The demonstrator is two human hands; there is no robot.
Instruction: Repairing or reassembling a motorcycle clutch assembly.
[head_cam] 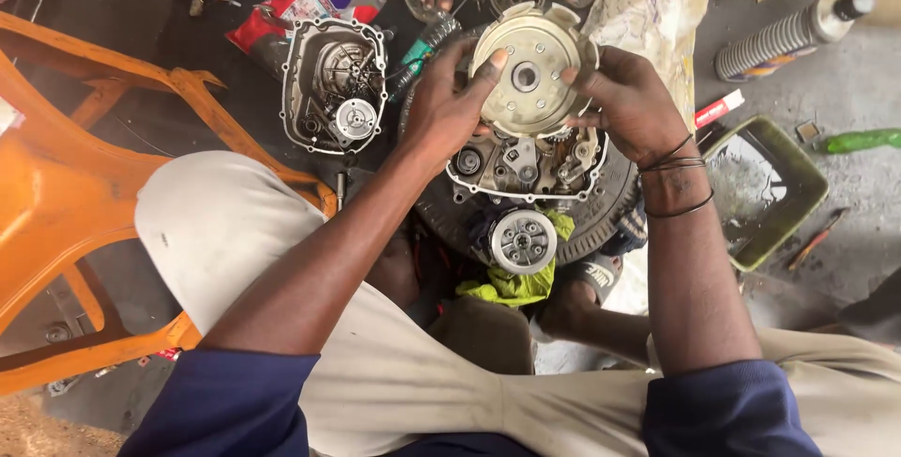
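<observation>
**Round metal disc held up between both hands**

Head view: round metal disc [530, 77] gripped at its rim, left hand [449, 105] closed on the left edge, right hand [627, 100] closed on the right edge. Held just above an open engine case [526, 164] resting on a tyre [601, 218]. Nearer the body, a smaller round hub [523, 241] on a green rag [511, 283]. Left of the hands, a loose engine cover [335, 86] on the floor [854, 91]; far left, an orange plastic chair [66, 194]. To the right, a green tray [765, 190] and a ribbed bottle [793, 33].

Even daylight, soft shadows, sharp centre, slight wide-angle bending at edges.
</observation>
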